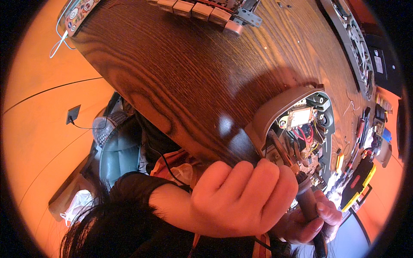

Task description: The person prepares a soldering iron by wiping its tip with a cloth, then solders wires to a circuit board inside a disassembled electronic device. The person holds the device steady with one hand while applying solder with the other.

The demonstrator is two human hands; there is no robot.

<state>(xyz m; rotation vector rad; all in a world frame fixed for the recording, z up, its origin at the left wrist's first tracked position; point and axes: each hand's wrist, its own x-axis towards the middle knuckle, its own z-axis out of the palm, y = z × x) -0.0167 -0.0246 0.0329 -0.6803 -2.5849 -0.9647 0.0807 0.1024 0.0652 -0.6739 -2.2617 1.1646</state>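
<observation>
My right hand is closed around the dark handle of a soldering iron. Its metal shaft slants up and away into an opened device housing, which sits at the near right part of the table. Inside that housing are a circuit board, red wires and thin yellow wires. In front of the housing's near left corner, my left hand is curled into a fist, knuckles up. Whatever its fingers may hold is hidden. Where the iron's tip ends among the parts is hard to make out.
Dark wood grain covers the table. At its far edge lies a metal frame with a row of blocks. Tools and a black-and-yellow case crowd the right side. A teal chair stands to the left, below a wall socket.
</observation>
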